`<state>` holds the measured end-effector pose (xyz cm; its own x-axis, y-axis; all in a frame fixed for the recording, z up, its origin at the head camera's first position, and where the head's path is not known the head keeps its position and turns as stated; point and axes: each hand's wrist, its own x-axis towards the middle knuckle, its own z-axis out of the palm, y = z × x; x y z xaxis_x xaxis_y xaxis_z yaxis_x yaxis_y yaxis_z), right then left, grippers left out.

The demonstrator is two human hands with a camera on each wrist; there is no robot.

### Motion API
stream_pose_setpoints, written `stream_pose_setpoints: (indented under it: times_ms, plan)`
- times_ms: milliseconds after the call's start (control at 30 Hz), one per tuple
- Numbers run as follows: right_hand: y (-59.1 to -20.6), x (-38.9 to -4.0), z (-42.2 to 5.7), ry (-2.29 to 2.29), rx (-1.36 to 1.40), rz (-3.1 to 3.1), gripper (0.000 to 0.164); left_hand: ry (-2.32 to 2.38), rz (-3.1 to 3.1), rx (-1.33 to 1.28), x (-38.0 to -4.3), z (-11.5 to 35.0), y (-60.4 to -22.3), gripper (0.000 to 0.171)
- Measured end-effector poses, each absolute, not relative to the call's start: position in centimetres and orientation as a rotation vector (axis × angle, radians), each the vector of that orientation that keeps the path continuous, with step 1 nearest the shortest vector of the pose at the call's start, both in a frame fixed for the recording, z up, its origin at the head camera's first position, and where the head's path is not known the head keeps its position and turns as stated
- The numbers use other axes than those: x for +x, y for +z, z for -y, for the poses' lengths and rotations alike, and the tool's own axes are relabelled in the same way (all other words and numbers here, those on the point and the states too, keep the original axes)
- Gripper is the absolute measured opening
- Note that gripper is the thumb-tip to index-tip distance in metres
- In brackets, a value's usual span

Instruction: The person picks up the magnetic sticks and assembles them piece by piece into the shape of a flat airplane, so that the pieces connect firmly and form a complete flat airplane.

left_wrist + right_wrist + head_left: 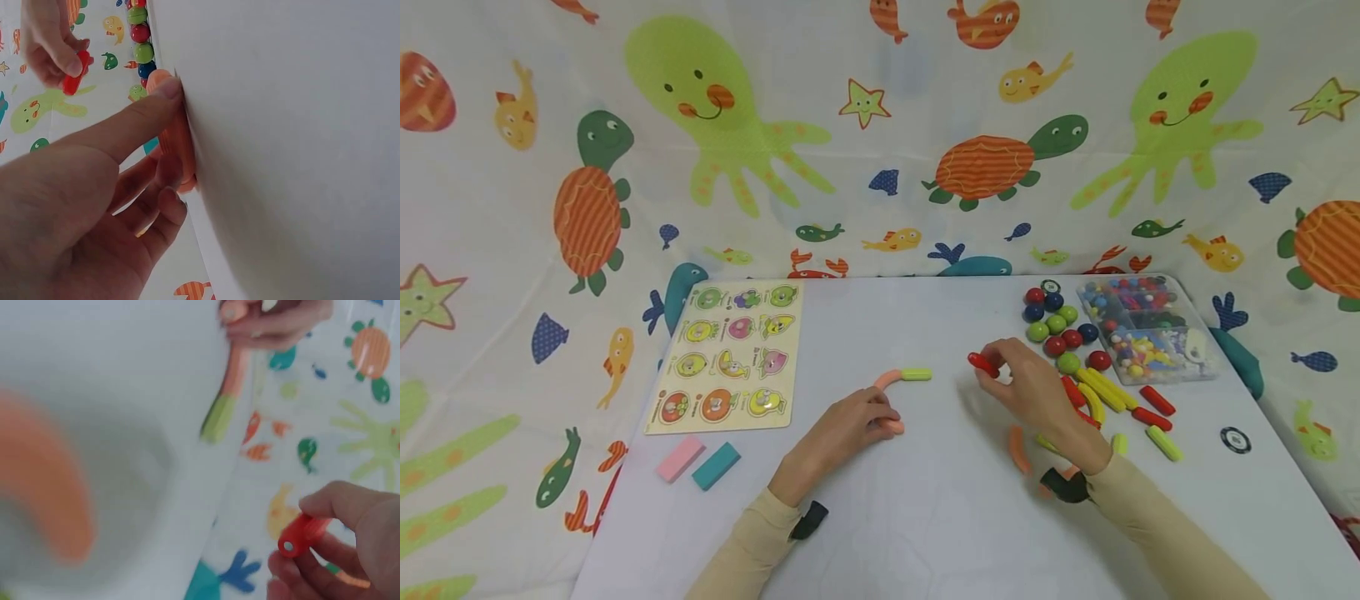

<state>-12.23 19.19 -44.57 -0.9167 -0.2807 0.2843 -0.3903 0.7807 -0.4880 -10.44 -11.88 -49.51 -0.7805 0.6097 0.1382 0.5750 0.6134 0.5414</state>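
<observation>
My left hand [848,427] pinches a curved orange stick [178,140] between thumb and fingers, low on the white table. Beyond its fingers another curved orange stick [887,379] runs up to a light-green straight stick [916,375], end against end. The fingers hide how the two orange sticks meet. Raised over the table to the right, my right hand [1033,392] pinches a short red stick [301,536] with thumb and fingers. A silvery dot shows on the red stick's end in the right wrist view.
Loose orange, yellow, red and green sticks [1105,387] lie right, partly under my right forearm. Behind them are several coloured balls [1054,344] and a divided bead box [1206,367]. At left lie a fruit picture board [655,421], a pink block [681,458] and a teal block [716,466].
</observation>
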Motion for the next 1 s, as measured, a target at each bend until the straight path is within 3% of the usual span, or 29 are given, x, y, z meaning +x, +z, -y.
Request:
stream_pose_setpoints:
  times_ms: [400, 1000]
  plan:
    - [-47.2, -10.8, -12.9, 0.785, 0.907, 2.891, 0.023, 0.896, -2.763, 0.991, -10.9, 12.0, -49.6, 0.024]
    - [-48.7, -10.1, -11.6, 0.774, 1.016, 2.966, 0.015, 0.904, -2.766, 1.003, -10.7, 12.1, -49.5, 0.020]
